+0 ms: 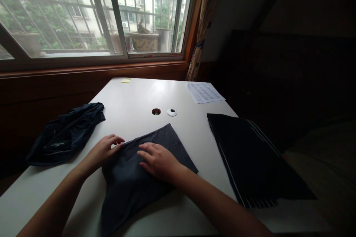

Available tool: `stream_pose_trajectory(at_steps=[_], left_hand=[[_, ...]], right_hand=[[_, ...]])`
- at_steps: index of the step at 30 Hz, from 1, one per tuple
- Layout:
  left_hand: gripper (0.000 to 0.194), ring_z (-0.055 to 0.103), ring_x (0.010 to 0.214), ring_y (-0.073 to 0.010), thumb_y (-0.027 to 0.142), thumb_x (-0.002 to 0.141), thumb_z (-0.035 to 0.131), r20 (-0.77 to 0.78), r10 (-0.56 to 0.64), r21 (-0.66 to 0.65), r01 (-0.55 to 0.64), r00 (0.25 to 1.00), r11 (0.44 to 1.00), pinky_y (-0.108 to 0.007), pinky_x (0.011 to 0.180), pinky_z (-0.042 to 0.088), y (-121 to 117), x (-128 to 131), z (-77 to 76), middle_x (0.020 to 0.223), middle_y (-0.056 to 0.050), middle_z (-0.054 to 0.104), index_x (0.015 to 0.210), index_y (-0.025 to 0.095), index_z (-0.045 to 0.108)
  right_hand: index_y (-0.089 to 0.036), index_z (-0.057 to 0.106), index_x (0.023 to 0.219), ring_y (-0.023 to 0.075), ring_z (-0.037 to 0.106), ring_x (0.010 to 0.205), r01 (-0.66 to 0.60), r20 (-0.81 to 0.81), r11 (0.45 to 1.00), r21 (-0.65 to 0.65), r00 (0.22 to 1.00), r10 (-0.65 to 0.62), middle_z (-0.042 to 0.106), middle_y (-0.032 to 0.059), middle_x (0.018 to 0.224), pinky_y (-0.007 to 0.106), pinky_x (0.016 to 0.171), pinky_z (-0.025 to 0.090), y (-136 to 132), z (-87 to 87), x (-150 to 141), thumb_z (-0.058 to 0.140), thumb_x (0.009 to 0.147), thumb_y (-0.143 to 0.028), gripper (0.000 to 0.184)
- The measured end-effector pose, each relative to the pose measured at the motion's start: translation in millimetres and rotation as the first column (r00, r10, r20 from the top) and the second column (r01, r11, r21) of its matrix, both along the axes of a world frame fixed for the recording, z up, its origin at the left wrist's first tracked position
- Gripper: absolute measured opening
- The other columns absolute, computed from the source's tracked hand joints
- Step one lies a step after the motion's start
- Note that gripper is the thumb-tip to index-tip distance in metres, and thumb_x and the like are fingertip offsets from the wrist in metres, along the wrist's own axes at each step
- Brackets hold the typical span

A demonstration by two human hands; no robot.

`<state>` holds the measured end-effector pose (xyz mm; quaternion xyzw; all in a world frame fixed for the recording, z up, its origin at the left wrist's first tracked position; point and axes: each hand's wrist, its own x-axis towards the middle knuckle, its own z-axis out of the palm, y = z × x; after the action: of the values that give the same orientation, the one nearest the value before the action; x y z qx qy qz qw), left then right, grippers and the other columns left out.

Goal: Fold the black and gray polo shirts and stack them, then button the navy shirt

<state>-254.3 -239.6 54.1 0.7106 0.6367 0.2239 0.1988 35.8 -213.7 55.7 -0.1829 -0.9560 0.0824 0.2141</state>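
Observation:
A dark blue-grey folded garment [133, 181] lies on the white table in front of me, with its lower left part spreading toward the table's near side. At its upper left edge is my left hand [107, 147], fingers slightly bent and thumb apart, touching the cloth. My right hand [160, 161] rests palm down on the middle of the same garment, its fingers spread. What kind of garment it is, I cannot tell.
A crumpled dark blue garment [66, 133] lies on the table's left edge. To the right, a stack of black clothes with white stripes [256, 159] overhangs the edge. Printed papers [204, 92], a yellow note [126, 80], a cable hole [156, 112] and its white cap [171, 112] are farther back.

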Motion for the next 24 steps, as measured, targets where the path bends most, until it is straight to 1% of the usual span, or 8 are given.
stream_pose_trajectory(at_steps=[3, 7, 12, 14, 17, 20, 22, 24], left_hand=[[0.033, 0.065, 0.083, -0.0228, 0.048, 0.091, 0.053, -0.005, -0.028, -0.049, 0.028, 1.000, 0.998, -0.034, 0.076, 0.053, 5.1, 8.3, 0.1, 0.094, -0.008, 0.067, 0.094, 0.022, 0.072], [0.027, 0.063, 0.078, -0.0216, 0.046, 0.088, 0.055, -0.001, -0.037, -0.065, 0.037, 0.999, 0.997, -0.032, 0.071, 0.050, 4.3, 5.8, -2.1, 0.091, -0.006, 0.065, 0.088, 0.023, 0.070], [0.024, 0.062, 0.080, -0.0218, 0.041, 0.087, 0.053, -0.066, -0.043, -0.040, 0.040, 0.997, 0.998, -0.032, 0.073, 0.047, 1.0, 0.0, -1.2, 0.088, -0.005, 0.066, 0.083, 0.022, 0.066], [0.022, 0.061, 0.078, -0.0221, 0.040, 0.085, 0.054, -0.080, -0.006, -0.036, 0.003, 0.997, 0.999, -0.032, 0.071, 0.046, 1.1, 0.5, -0.8, 0.086, -0.005, 0.066, 0.081, 0.022, 0.065], [0.021, 0.061, 0.075, -0.0224, 0.039, 0.081, 0.055, -0.088, 0.097, -0.039, -0.100, 0.991, 0.994, -0.032, 0.068, 0.044, 2.4, 2.8, -2.2, 0.080, -0.005, 0.067, 0.079, 0.021, 0.064], [0.021, 0.062, 0.073, -0.0228, 0.039, 0.080, 0.054, -0.083, 0.174, -0.091, -0.182, 0.981, 0.979, -0.031, 0.066, 0.044, 4.1, 4.6, -6.4, 0.076, -0.004, 0.067, 0.078, 0.020, 0.064], [0.020, 0.063, 0.073, -0.0231, 0.038, 0.080, 0.054, -0.103, 0.181, -0.117, -0.192, 0.978, 0.974, -0.032, 0.067, 0.044, 4.8, 5.8, -9.3, 0.075, -0.004, 0.067, 0.076, 0.021, 0.063], [0.018, 0.063, 0.076, -0.0243, 0.036, 0.081, 0.054, -0.151, 0.159, -0.081, -0.172, 0.976, 0.982, -0.033, 0.070, 0.046, 4.9, 8.1, -10.0, 0.079, -0.005, 0.067, 0.077, 0.021, 0.062]], right_hand=[[-0.017, 0.052, 0.140, 0.0270, 0.039, 0.142, 0.041, 0.049, 0.999, -0.023, 0.998, -0.039, 0.047, 0.0138, 0.152, 0.045, 0.116, 0.036, 4.8, -17.9, 6.2, 0.050, 0.101, -0.042, 0.046], [-0.019, 0.051, 0.143, 0.0263, 0.035, 0.145, 0.045, 0.055, 0.997, -0.058, 0.998, -0.042, 0.046, 0.0111, 0.154, 0.045, 0.119, 0.032, 2.2, -30.6, 9.6, 0.042, 0.104, -0.043, 0.046], [-0.021, 0.055, 0.140, 0.0260, 0.037, 0.143, 0.052, 0.034, 0.997, -0.055, 0.998, -0.051, 0.049, 0.0105, 0.151, 0.045, 0.118, 0.033, 1.8, -29.4, 9.6, 0.046, 0.103, -0.041, 0.043], [-0.021, 0.056, 0.139, 0.0260, 0.038, 0.143, 0.056, 0.029, 0.997, -0.052, 0.998, -0.054, 0.050, 0.0101, 0.150, 0.045, 0.118, 0.033, 2.0, -28.9, 9.4, 0.046, 0.103, -0.040, 0.042], [-0.021, 0.056, 0.139, 0.0261, 0.037, 0.143, 0.051, 0.030, 0.997, -0.052, 0.998, -0.050, 0.050, 0.0101, 0.150, 0.045, 0.118, 0.033, 1.9, -29.4, 9.5, 0.045, 0.103, -0.040, 0.041], [-0.022, 0.055, 0.139, 0.0258, 0.037, 0.143, 0.048, 0.033, 0.997, -0.058, 0.998, -0.046, 0.050, 0.0093, 0.150, 0.045, 0.118, 0.033, 1.5, -30.2, 10.1, 0.044, 0.104, -0.039, 0.041], [-0.022, 0.055, 0.139, 0.0257, 0.036, 0.144, 0.053, 0.037, 0.997, -0.062, 0.998, -0.051, 0.049, 0.0089, 0.151, 0.045, 0.118, 0.032, 1.0, -30.1, 10.6, 0.043, 0.104, -0.039, 0.041], [-0.023, 0.055, 0.140, 0.0256, 0.035, 0.145, 0.054, 0.050, 0.996, -0.065, 0.997, -0.051, 0.048, 0.0085, 0.153, 0.045, 0.118, 0.032, 0.7, -28.9, 11.1, 0.042, 0.104, -0.039, 0.041]])
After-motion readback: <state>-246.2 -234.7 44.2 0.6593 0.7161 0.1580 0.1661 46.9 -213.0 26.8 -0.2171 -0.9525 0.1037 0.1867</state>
